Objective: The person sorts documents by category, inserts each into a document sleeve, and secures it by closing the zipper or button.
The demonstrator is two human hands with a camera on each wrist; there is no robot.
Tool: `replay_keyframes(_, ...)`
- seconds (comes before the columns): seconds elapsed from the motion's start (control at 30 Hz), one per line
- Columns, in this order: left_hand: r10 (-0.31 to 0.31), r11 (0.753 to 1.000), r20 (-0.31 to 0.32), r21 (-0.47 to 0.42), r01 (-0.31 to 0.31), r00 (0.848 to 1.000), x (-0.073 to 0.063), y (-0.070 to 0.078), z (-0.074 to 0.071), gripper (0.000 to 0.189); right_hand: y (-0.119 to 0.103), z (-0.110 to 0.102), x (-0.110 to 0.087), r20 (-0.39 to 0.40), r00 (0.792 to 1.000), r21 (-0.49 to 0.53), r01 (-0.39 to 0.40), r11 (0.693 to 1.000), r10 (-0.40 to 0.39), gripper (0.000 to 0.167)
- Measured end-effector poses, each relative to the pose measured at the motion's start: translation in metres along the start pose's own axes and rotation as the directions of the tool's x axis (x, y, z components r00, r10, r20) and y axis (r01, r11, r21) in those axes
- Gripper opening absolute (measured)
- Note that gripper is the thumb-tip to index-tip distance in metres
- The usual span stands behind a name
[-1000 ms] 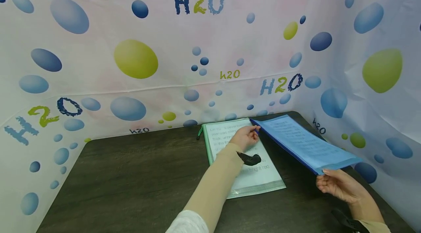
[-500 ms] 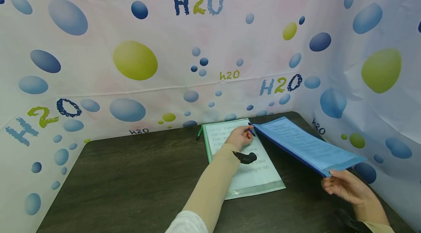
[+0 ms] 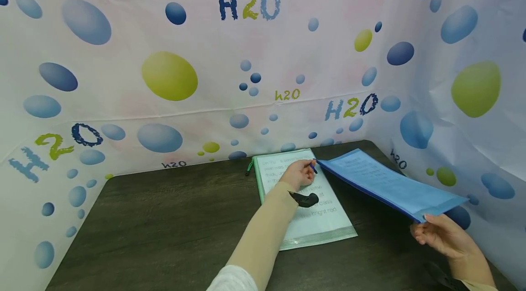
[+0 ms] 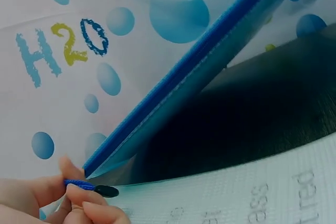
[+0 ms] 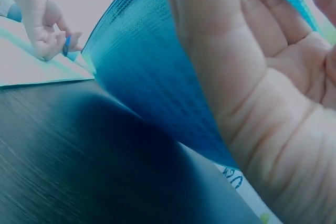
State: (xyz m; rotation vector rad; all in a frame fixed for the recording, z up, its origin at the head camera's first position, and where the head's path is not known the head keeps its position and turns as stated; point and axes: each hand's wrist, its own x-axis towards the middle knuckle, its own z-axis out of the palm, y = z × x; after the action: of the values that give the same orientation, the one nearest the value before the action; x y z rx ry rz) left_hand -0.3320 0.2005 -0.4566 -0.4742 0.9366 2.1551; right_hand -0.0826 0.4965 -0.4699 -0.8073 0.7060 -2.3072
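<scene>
A blue zip pouch [image 3: 382,183] with a written sheet inside is held above the right of the table, tilted. At its far left corner my left hand [image 3: 299,174] pinches the zipper pull [image 4: 89,186], a blue cord with a black tip. My right hand [image 3: 445,238] grips the near corner of the pouch between thumb and fingers. Below the left hand lies a green zip pouch [image 3: 328,224], flat, with a handwritten sheet showing through; the left hand and forearm hide part of it. The blue zipper edge [image 4: 173,82] runs straight in the left wrist view.
A dark wood-grain table [image 3: 164,227] stretches under everything. A white curtain [image 3: 123,30] with blue and green dots and H2O lettering stands along the back and right edges. The green pouch's own zipper pull [image 3: 249,167] hangs at its far left corner.
My right hand has moved right and slightly toward me, drawing the near side of the blue pouch with it. The left hand has shifted a little left and nearer. The green pouch stays put.
</scene>
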Motion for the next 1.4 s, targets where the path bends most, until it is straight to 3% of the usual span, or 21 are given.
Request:
replay_keyframes(0.17, 0.015, 0.983, 0.019, 0.183, -0.019, 1.0, -0.004, -0.001, 0.001, 0.02, -0.003, -0.002, 0.0, -0.003, 1.0, 0.007, -0.031, 1.0, 0.031, 0.061)
replay_keyframes(0.3, 0.015, 0.963, 0.041, 0.27, -0.025, 0.999, -0.006, 0.001, 0.0, 0.026, -0.004, -0.005, 0.005, -0.081, 0.991, 0.023, -0.105, 0.994, 0.106, 0.063)
replay_keyframes(0.4, 0.013, 0.953, 0.046, 0.302, -0.027, 0.999, -0.009, 0.003, 0.0, 0.031, -0.004, -0.008, 0.01, -0.132, 0.981, 0.053, -0.137, 0.989, 0.143, 0.063)
replay_keyframes(0.57, 0.008, 0.949, 0.058, 0.314, -0.026, 0.998, -0.014, 0.005, -0.004, 0.035, 0.001, -0.015, 0.02, -0.146, 0.975, 0.049, -0.164, 0.985, 0.17, 0.062)
replay_keyframes(0.73, 0.032, 0.921, 0.109, 0.383, -0.072, 0.994, -0.021, 0.006, -0.016, 0.038, 0.006, -0.025, 0.029, -0.148, 0.967, 0.005, -0.207, 0.978, 0.205, 0.066)
replay_keyframes(1.03, 0.049, 0.861, 0.225, 0.485, -0.156, 0.973, -0.052, 0.014, -0.041, 0.039, 0.01, -0.036, 0.037, -0.145, 0.959, 0.041, -0.24, 0.97, 0.244, 0.068)
replay_keyframes(1.23, 0.082, 0.833, 0.249, 0.514, -0.204, 0.965, -0.077, 0.018, -0.063, 0.037, 0.014, -0.043, 0.044, -0.152, 0.948, 0.081, -0.27, 0.96, 0.279, 0.073)
replay_keyframes(1.4, 0.122, 0.806, 0.26, 0.536, -0.249, 0.958, -0.099, 0.021, -0.081, 0.042, 0.013, -0.044, 0.05, -0.194, 0.928, 0.045, -0.317, 0.947, 0.319, 0.082)
